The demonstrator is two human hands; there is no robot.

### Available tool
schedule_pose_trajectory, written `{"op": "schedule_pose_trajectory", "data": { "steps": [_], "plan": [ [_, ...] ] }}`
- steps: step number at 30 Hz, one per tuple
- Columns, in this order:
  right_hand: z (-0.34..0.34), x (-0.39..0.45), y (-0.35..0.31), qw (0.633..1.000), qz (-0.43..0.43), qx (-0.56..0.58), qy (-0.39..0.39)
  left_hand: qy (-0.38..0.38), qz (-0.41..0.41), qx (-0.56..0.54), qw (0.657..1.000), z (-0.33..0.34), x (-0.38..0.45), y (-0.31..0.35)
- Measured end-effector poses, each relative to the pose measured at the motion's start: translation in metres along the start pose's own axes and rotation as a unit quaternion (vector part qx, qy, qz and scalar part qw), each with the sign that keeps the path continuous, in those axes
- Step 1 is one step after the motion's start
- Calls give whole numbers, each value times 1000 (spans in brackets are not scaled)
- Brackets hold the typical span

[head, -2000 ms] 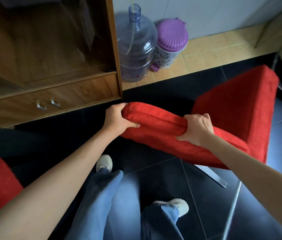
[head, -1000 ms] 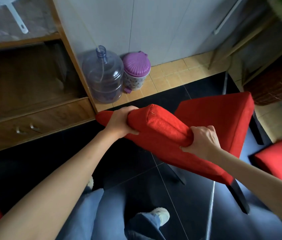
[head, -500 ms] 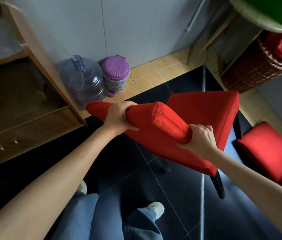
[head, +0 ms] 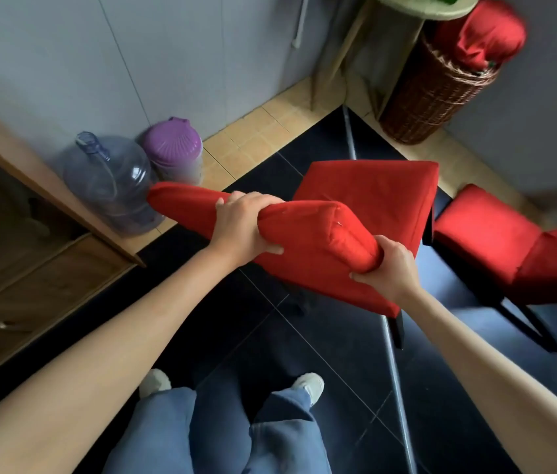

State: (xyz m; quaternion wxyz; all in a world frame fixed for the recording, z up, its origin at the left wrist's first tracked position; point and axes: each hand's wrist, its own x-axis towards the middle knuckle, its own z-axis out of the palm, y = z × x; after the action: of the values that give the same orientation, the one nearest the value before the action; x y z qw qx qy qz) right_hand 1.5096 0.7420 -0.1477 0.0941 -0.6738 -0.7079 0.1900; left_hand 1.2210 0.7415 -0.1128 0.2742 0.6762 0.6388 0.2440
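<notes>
Swung rightward, the chair (head: 366,196) tilts, left hand (head: 246,227) and right hand (head: 389,268) clenched on its backrest; the far basket (head: 430,94) holds a red bundle (head: 489,35).

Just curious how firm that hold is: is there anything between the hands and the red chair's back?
Nothing visible. The left hand and right hand both grip the red chair directly by its padded back, bare skin on fabric.

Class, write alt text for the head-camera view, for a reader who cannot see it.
Seen from above, a person's left hand and right hand grip the backrest of a red chair over a dark tiled floor. A second red chair stands to its right; a water bottle and a purple-lidded bin stand by the wall.
</notes>
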Motion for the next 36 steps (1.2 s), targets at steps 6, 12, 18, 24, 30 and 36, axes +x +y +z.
{"op": "schedule_pose_trajectory", "data": {
  "steps": [6, 12, 18, 24, 30, 36],
  "plan": [
    [-33, -29, 2, 991, -2, 135, 15, -18, 20, 38, 999, 21, -12, 42],
    [-48, -57, 15, 987, 47, 140, 59, -103, 86, 47, 990, 24, -14, 64],
    [-65, -72, 31, 982, 85, 167, 36, -120, 63, 67, 989, 21, -17, 61],
    [-90, -97, 30, 963, 85, 248, 70, -112, 73, 42, 990, 42, -24, 83],
    [-121, -124, 43, 979, 65, 164, 98, -179, 143, 80, 970, 66, -22, 111],
    [-135, -142, 73, 985, 130, 77, 78, -184, 129, 162, 961, 65, -15, 90]
  ]
}}
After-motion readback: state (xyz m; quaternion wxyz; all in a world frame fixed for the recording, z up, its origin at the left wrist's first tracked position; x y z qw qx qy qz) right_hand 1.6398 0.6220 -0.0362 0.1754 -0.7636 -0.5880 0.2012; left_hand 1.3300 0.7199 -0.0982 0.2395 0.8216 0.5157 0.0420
